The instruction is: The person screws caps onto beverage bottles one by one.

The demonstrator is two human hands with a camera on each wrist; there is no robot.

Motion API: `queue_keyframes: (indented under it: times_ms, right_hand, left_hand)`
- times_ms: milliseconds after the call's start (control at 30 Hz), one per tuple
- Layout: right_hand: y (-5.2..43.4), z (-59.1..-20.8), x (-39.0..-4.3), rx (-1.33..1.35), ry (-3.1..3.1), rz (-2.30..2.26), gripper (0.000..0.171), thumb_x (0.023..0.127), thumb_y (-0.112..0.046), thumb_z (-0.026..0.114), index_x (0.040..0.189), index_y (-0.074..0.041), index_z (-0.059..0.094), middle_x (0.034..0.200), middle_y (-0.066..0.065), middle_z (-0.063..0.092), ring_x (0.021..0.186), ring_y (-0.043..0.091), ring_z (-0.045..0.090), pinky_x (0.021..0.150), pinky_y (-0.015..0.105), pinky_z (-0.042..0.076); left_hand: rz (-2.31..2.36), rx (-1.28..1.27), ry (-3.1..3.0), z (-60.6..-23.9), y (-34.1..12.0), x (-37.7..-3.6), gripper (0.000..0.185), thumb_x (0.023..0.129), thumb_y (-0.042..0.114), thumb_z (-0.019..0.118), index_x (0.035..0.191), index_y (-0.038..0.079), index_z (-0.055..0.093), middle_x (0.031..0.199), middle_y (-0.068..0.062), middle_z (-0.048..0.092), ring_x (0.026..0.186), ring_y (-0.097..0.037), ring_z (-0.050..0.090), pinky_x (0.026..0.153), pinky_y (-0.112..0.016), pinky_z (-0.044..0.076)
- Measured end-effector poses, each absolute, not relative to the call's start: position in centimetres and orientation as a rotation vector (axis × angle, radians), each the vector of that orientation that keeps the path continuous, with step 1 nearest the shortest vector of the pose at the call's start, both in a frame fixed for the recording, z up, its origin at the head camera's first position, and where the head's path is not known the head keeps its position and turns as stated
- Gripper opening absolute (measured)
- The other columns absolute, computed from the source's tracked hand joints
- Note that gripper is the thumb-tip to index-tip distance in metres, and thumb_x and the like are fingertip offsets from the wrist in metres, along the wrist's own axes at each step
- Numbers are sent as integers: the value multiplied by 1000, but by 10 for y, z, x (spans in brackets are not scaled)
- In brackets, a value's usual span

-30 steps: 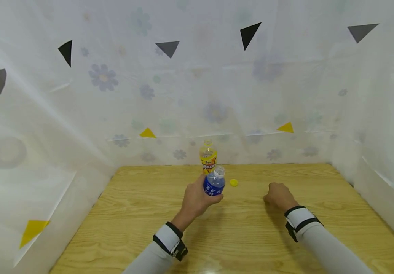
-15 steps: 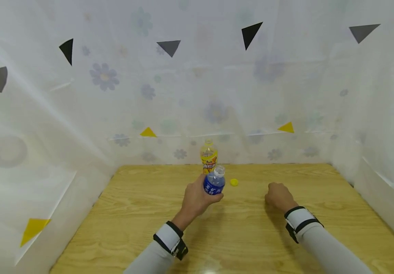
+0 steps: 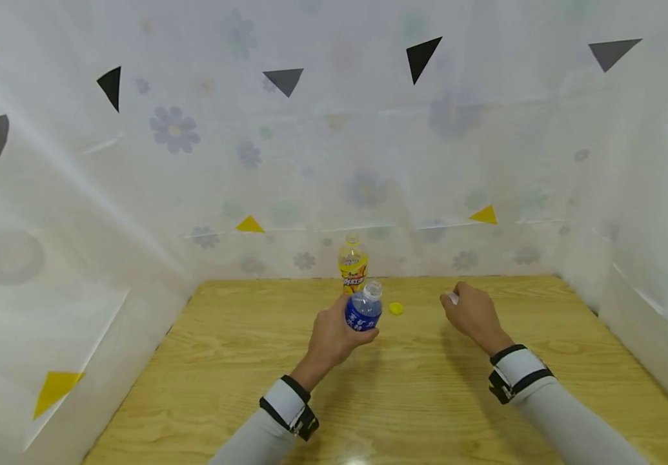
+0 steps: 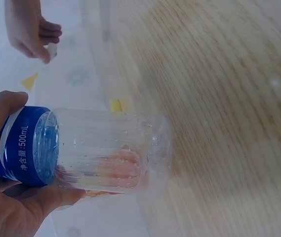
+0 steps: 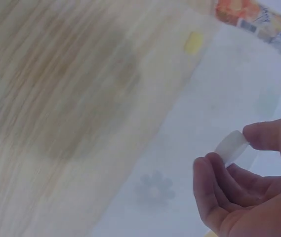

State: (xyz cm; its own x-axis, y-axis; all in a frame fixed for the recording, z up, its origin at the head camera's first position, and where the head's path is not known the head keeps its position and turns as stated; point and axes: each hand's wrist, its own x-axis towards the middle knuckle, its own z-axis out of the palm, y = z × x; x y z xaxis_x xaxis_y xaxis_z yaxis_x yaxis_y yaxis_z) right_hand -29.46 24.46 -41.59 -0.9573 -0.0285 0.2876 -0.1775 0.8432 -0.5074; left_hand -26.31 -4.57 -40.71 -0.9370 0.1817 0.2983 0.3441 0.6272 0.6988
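Note:
My left hand (image 3: pixel 332 337) grips a clear bottle (image 3: pixel 364 306) with a blue label, its mouth uncapped. In the left wrist view the lower part of this bottle (image 4: pixel 105 148) is see-through, with droplets on its wall. Off to the right, my right hand (image 3: pixel 473 315) is raised over the table. Thumb and fingers pinch a white bottle cap (image 5: pixel 231 146), seen clearly in the right wrist view. Behind the held bottle stands a yellow-labelled bottle (image 3: pixel 353 265), also uncapped and partly hidden. A yellow cap (image 3: pixel 396 309) lies on the wooden table (image 3: pixel 403 400) between the hands.
Pale flower-patterned sheeting (image 3: pixel 334 142) rises behind the table and along both sides. Black, grey and yellow triangles are on it, such as the yellow triangle (image 3: pixel 250 224). The table's back edge runs just behind the yellow-labelled bottle.
My right hand has lifted up from the tabletop, and a white cap now shows between its fingers. The left hand and its bottle have stayed in place.

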Motion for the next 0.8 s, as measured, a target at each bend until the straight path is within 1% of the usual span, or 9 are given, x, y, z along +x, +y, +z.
queue_keyframes:
  times_ms: [100,167,233,333,400,500,600,700,800]
  right_hand:
    - [234,-412,-290,173,-2725,868,38,104,-25,51,114,10,61,74,14,64,52,18,48,49,32,37]
    - [227,-410,-287,200,-2714,894,38,104,-25,51,118,8,63,63,7,59,47,16,43,47,31,35]
    - [220,-408,-284,238,-2706,905,37,104,-24,51,120,7,65,55,3,54,44,14,39,46,30,34]
    - [212,-405,-280,268,-2720,911,36,103,-23,51,120,3,67,51,0,52,42,12,35,46,29,33]
    - [209,-403,-278,277,-2734,927,34,103,-22,51,119,3,67,56,2,55,44,12,37,47,30,34]
    - [207,-403,-276,274,-2752,943,31,101,-21,54,117,2,68,71,8,65,51,15,46,51,31,38]
    - [205,-403,-274,260,-2758,957,28,98,-19,57,114,1,68,84,12,69,58,17,52,54,32,40]
    - [203,-404,-273,239,-2767,975,24,95,-17,61,109,1,66,79,10,67,58,17,53,52,32,40]
    - [200,-405,-273,222,-2771,983,17,91,-15,66,100,-1,62,67,7,59,52,17,48,50,31,36]
  left_hand:
    - [-1201,-421,-2655,-408,-47,-263,70,78,36,87,135,10,57,119,-9,72,104,-25,71,83,-41,59]
    - [-1205,-409,-2659,-408,-48,-263,71,77,37,87,135,10,57,119,-10,72,104,-25,71,83,-41,59]
    - [-1201,-399,-2662,-408,-48,-263,71,77,38,87,135,9,57,119,-10,73,103,-25,72,82,-40,59]
    - [-1194,-393,-2667,-407,-48,-264,72,77,38,87,135,9,57,119,-10,72,104,-25,72,82,-41,59]
    - [-1189,-394,-2671,-407,-47,-265,72,77,39,87,135,9,57,120,-10,72,104,-25,72,83,-41,59]
    - [-1184,-398,-2677,-406,-46,-265,72,77,39,87,136,10,56,121,-10,72,105,-25,71,84,-41,59]
    - [-1186,-411,-2672,-406,-46,-264,71,78,37,87,136,10,57,121,-10,72,105,-26,71,83,-42,59]
    - [-1189,-431,-2660,-406,-46,-264,69,78,35,87,135,10,57,120,-10,72,104,-26,72,82,-42,59]
    - [-1190,-445,-2653,-407,-47,-263,68,79,35,87,134,10,57,118,-10,73,102,-25,72,81,-41,59]
